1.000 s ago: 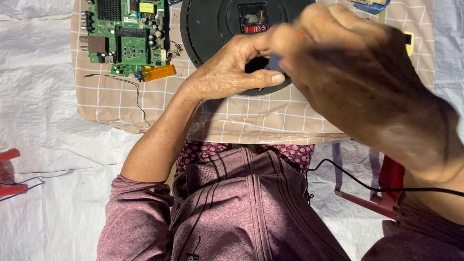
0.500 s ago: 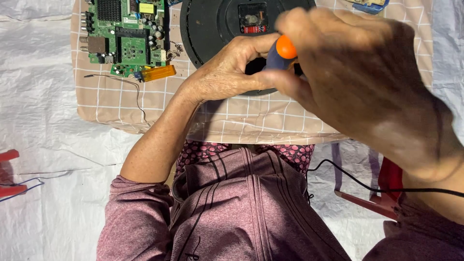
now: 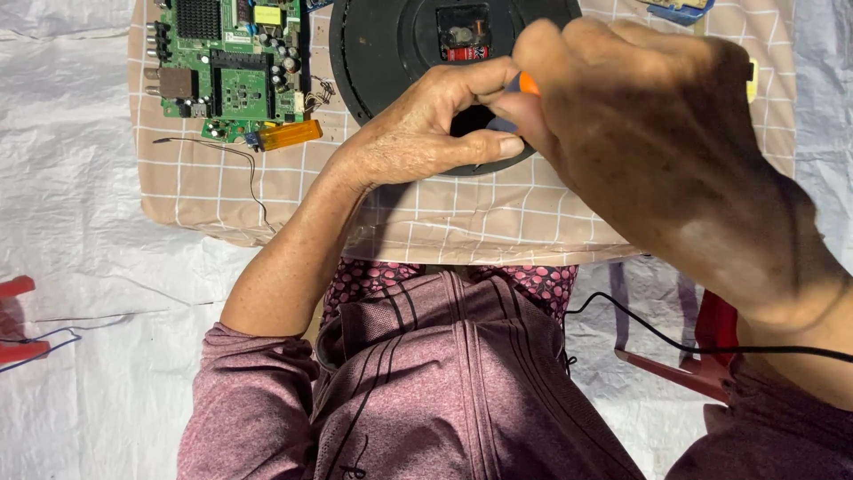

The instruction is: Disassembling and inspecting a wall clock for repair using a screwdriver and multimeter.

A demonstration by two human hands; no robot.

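A round black disc, the back of a clock [image 3: 391,53], lies on a checked cloth [image 3: 462,213], with a small movement box and a red part [image 3: 464,36] at its middle. My left hand [image 3: 426,133] rests on the disc's near edge, fingers curled against its rim. My right hand [image 3: 657,151] is closed around a screwdriver with an orange and blue handle [image 3: 526,85]; only a bit of the handle shows between the fingers, and its tip is hidden.
A green circuit board [image 3: 231,67] with an orange part [image 3: 289,135] and a thin black wire lies at the cloth's left. White plastic sheeting [image 3: 80,311] covers the ground. A red stool leg [image 3: 711,347] and a black cable sit at the right.
My right hand has turned on the screwdriver; the orange handle end that showed plainly half a second ago is now mostly covered by the fingers. My left hand has stayed on the disc.
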